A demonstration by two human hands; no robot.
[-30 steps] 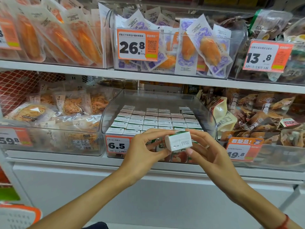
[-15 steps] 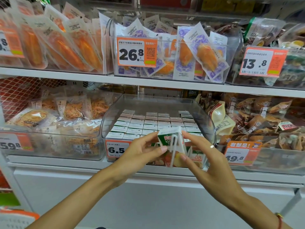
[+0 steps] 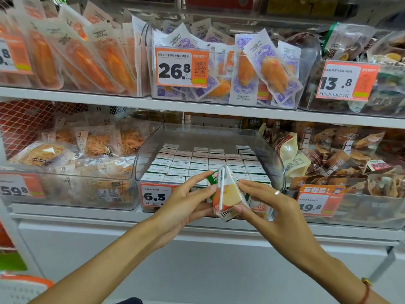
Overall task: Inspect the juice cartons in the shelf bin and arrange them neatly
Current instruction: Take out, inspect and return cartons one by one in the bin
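Cardboard juice carton (image 3: 228, 194) w/ straw taped on its side is held in front of the clear shelf bin (image 3: 275, 159), between both hands: left hand (image 3: 186, 200) fingertips pinch its left face, right hand (image 3: 269, 207) pinches top & bottom corners. Prob light, stiff, crushable if squeezed, so best held by edges. Vs a sec ago it's turned from white end facing up to apple-print side showing, tilted on a corner; other cartons sit in rows in bin
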